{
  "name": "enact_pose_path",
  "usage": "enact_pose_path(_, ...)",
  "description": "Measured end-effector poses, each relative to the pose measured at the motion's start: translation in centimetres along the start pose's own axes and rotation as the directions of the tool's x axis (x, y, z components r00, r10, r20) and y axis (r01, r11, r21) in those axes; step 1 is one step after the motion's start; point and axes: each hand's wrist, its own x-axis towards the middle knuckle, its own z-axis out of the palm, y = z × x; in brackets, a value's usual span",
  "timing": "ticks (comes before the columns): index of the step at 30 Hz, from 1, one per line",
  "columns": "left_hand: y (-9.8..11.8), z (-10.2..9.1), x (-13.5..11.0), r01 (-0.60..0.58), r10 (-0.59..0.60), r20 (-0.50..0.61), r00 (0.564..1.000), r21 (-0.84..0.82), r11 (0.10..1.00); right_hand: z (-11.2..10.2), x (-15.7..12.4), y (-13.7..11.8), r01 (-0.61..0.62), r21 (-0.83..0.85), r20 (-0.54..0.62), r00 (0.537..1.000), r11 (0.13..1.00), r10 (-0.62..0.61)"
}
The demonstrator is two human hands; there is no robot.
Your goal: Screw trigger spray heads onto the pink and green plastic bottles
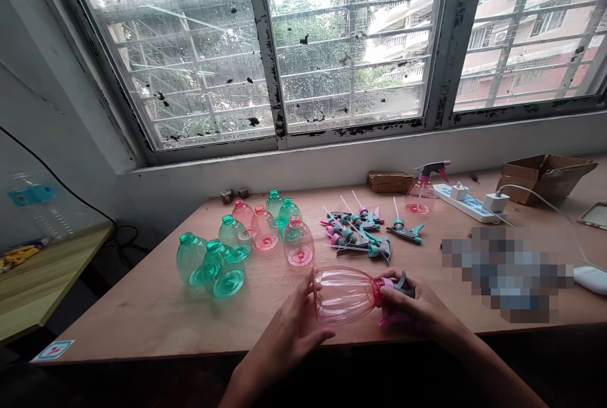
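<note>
A clear pink spray bottle (pixel 345 293) lies on its side near the table's front edge, held between both hands. My left hand (pixel 290 324) cups its base, fingers curled round it. My right hand (pixel 411 308) grips the neck end, closed on the grey and pink trigger sprayer head (pixel 401 288) sitting at the bottle's mouth. Behind them stand several empty green bottles (pixel 222 269) and pink bottles (pixel 298 242), and a heap of loose trigger heads (pixel 360 234) with dip tubes.
An assembled pink spray bottle (pixel 421 194) stands at the back, beside a white power strip (pixel 467 202) with chargers and a cable. A cardboard box (pixel 545 174) sits back right, a small brown box (pixel 389 180) by the wall. A pixelated patch covers the table's right.
</note>
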Motion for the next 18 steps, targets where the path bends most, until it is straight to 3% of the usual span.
enact_pose_path(11, 0.18, -0.03, 0.06, -0.040, 0.041, -0.023, 0.999, 0.054, 0.998, -0.26, 0.25, 0.32, 0.023, -0.031, 0.015, 1.000, 0.999, -0.022)
enact_pose_path(18, 0.52, -0.24, 0.19, -0.015, 0.015, -0.017, 1.000, -0.024, 1.000, -0.26, 0.14, 0.23, 0.021, -0.027, 0.030, 0.999, 0.999, -0.021)
